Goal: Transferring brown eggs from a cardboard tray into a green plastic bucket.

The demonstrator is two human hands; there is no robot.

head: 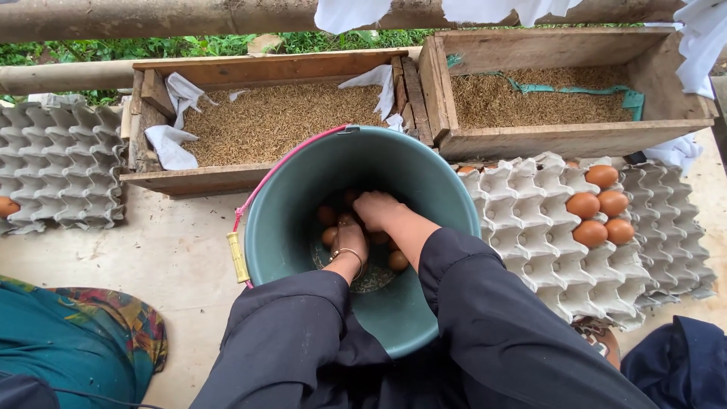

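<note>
Eggs sit at the bottom of our green bucket, dead centre of the frame, and both hands are down in there with them. Left hand is curled over a brown one, though we can't tell if it's properly gripped. Right hand is bunched up on the pile; same deal, fingers hidden. Bucket's parked right between our knees, probably so both arms reach in easily. Grey egg tray at centre right holds five eggs in its far corner. Two wooden boxes along the top are filled with husks, probably as bedding.
</note>
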